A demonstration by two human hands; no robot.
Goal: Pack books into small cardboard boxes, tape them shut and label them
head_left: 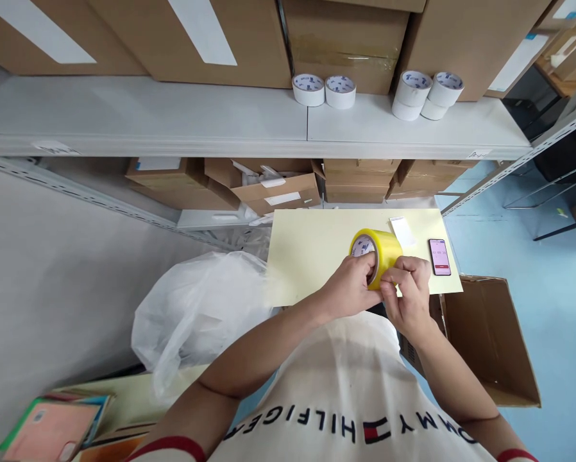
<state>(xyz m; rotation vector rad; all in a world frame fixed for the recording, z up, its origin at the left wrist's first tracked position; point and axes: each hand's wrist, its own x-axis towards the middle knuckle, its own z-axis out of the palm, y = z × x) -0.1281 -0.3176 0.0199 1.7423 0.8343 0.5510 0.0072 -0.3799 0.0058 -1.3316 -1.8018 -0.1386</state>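
Note:
A roll of yellow packing tape point(388, 247) is held up over the pale yellow tabletop point(312, 244), its printed cardboard core facing left. My left hand point(348, 287) grips the roll, with fingers reaching into the core. On the roll's near right side, my right hand point(408, 292) pinches with thumb and forefinger at the tape's surface. Whether a loose tape end lies between those fingertips is too small to tell. Just beyond the roll lies a white slip point(402, 231), and to its right a phone point(440, 257) with a lit screen.
Above the table, a grey shelf point(182, 119) carries cardboard boxes and several white tape rolls point(309, 90). More cartons point(360, 176) fill the lower shelf. Left of the table bulges a clear plastic bag point(196, 308). An open cardboard box point(485, 340) stands at the right.

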